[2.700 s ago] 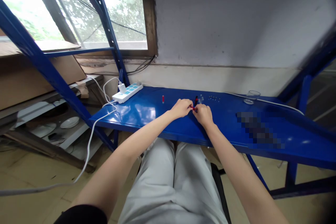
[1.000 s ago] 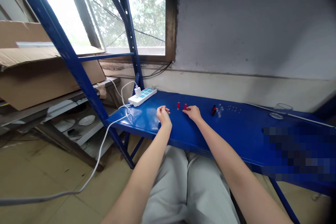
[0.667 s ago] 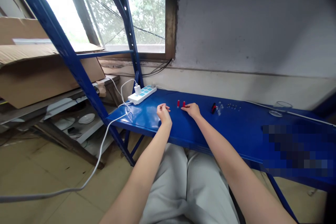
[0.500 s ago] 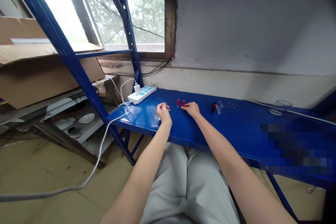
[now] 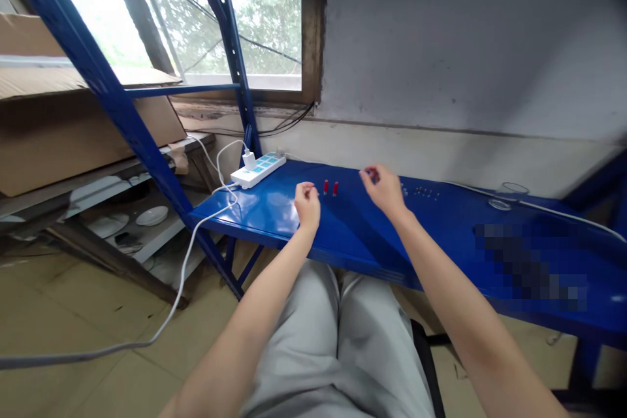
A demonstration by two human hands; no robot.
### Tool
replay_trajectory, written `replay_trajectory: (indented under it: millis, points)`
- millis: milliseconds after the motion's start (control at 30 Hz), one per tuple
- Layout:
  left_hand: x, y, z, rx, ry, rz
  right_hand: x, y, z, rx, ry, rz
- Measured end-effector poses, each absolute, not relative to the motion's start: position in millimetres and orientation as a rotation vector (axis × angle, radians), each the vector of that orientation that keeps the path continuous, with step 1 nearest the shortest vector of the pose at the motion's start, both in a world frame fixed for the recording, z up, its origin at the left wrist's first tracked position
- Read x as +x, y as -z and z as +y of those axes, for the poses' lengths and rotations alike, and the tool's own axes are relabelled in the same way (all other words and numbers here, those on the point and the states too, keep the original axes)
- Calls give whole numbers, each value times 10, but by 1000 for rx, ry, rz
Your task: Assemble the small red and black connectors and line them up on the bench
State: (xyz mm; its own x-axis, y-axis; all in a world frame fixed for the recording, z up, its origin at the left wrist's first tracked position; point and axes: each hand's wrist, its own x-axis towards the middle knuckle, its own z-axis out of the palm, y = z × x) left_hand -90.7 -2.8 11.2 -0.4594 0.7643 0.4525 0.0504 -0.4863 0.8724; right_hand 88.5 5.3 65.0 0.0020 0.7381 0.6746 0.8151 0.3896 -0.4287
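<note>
Two small red cylinders (image 5: 330, 188) stand upright on the glossy blue metal shelf (image 5: 255, 215), a little apart. My left hand (image 5: 307, 204) rests on the shelf just left of them, fingers curled together and holding nothing I can see. My right hand (image 5: 382, 189) is raised over the shelf to the right of the cylinders, fingertips pinched. It hides the spot where a black-and-red piece lay. Several tiny dark studs (image 5: 425, 192) lie further right. Whether my right fingers hold something small, I cannot tell.
A white power strip (image 5: 257, 170) with a plugged-in charger sits at the shelf's left end, its white cable running down to the floor. A clear glass (image 5: 500, 196) stands far right. Blue rack posts flank the shelf, with a pixelated patch on its right part.
My right hand has lifted and moved right, away from the red cylinders, over the black-and-red piece, which no longer shows. My left hand has barely moved.
</note>
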Motion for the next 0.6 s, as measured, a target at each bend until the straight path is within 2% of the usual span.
replay_trajectory:
  millis: [67, 167, 233, 367, 600]
  points:
    - [-767, -110, -141, 1758, -1863, 1128, 1112, -713, -134, -1243, 271, -1525]
    - [-518, -112, -270, 2447, -1418, 903, 1463, -608, -300, -1218, 436, -1244]
    - [-353, -116, -288, 2696, -1163, 834, 1659, -449, -326, -1275, 464, -1170]
    - [-49, -117, -200, 2843, -996, 996, 1883, -193, -284, -1560, 355, -1184]
    - [291, -94, -83, 2837, -886, 1393, 1854, -169, -293, -1969, 182, -1335]
